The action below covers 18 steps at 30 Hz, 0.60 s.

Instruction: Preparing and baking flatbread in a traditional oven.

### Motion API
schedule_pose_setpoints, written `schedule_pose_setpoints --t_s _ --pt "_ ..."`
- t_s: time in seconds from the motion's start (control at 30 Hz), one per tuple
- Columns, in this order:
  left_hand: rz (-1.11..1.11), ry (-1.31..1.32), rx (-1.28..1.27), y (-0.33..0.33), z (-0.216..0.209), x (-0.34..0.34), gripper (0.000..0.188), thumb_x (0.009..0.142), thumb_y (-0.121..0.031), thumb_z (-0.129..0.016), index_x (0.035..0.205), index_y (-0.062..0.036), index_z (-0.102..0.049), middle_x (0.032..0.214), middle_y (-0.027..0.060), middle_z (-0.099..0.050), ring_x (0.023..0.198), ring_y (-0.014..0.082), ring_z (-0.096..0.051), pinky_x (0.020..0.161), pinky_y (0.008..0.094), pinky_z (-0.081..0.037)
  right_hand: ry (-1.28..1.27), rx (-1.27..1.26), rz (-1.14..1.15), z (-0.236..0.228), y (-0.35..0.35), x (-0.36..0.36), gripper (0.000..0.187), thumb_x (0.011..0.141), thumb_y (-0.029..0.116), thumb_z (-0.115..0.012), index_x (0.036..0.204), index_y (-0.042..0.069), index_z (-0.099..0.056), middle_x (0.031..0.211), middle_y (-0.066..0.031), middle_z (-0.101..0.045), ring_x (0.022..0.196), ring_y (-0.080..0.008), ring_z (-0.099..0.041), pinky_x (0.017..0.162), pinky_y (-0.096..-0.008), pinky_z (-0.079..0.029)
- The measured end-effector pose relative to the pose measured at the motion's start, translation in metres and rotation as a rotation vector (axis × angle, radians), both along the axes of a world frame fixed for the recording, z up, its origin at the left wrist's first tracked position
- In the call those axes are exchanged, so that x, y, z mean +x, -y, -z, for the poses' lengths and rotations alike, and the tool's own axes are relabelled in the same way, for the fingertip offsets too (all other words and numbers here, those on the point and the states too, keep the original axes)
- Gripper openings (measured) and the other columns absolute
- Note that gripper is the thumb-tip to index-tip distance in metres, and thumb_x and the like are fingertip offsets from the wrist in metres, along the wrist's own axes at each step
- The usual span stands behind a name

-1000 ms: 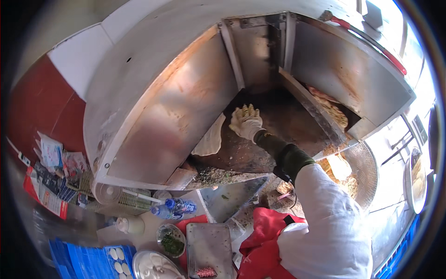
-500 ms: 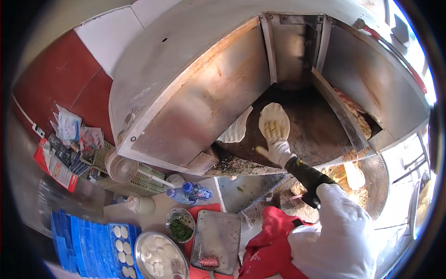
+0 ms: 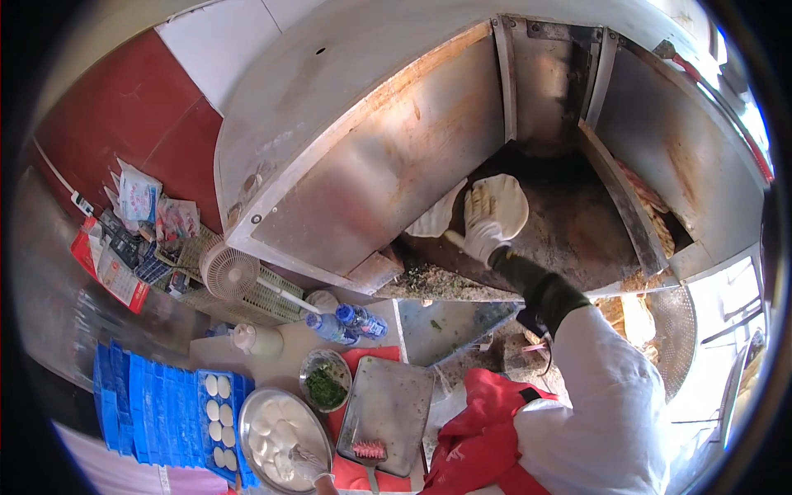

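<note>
My right hand [image 3: 481, 233], in a white glove with yellowish fingers, reaches into the metal-walled oven. Its fingers lie stretched out on the left part of a pale flatbread [image 3: 511, 208], which rests on the dark baking surface [image 3: 565, 239]. Just left of it, against the metal wall, lies another pale flatbread [image 3: 436, 216], partly behind my hand. At the bottom of the view my left hand [image 3: 307, 464], in a thin see-through glove, is over a round metal bowl [image 3: 246, 429] of white dough pieces [image 3: 276, 425]. Its fingers look extended, touching or close above the dough.
A metal tray [image 3: 396, 392] holds a pink-bristled brush [image 3: 369, 450]. Beside it are a bowl of chopped greens [image 3: 326, 386], two blue-labelled bottles [image 3: 346, 323] and blue crates [image 3: 161, 412] with dough balls. A small fan [image 3: 229, 272] stands at left, a perforated pan [image 3: 676, 330] at right.
My right hand has shifted left across the flatbread, toward the other one. My left hand has moved farther into view over the dough bowl. The whole view has shifted slightly.
</note>
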State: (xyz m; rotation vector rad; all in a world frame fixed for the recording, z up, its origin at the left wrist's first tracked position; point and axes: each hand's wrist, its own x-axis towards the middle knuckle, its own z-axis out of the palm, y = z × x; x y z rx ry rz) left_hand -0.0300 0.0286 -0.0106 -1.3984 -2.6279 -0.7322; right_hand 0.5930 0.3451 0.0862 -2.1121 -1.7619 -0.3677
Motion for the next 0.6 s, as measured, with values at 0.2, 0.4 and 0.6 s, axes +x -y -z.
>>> schedule_pose_setpoints --t_s 0.2,0.4,0.6 --pt "-0.051 -0.187 -0.061 0.034 0.035 -0.022 0.024 0.09 -0.017 -0.046 0.101 0.002 -0.057 0.104 0.0194 -0.057 0.093 0.0325 -0.055 0.082 0.0374 -0.044 0.008 -0.117 -0.185 -0.002 0.073 -0.084 0.105 0.075 0.069 -0.04 0.136 -0.013 -0.017 0.143 -0.0294 -0.016 0.135 -0.0431 -0.008 0.108 -0.0548 -0.002" --pt "0.005 -0.062 -0.464 0.004 -0.024 0.034 0.024 0.088 -0.015 -0.047 0.103 0.0015 -0.057 0.111 0.0191 -0.055 0.103 0.0308 -0.052 0.089 0.0363 -0.041 0.134 -0.08 -0.145 0.021 0.073 -0.026 0.093 0.079 0.059 -0.044 0.135 -0.011 -0.02 0.141 -0.0287 -0.02 0.134 -0.0422 -0.014 0.108 -0.0535 -0.012" --pt "-0.104 0.107 -0.011 0.013 -0.016 0.036 0.029 0.088 -0.017 -0.045 0.105 0.0035 -0.056 0.117 0.0211 -0.051 0.111 0.0343 -0.048 0.094 0.0379 -0.039 0.0 -0.253 -0.023 -0.012 0.142 -0.004 0.096 0.078 0.059 -0.05 0.135 -0.013 -0.019 0.141 -0.0291 -0.022 0.134 -0.041 -0.015 0.109 -0.0517 -0.01"
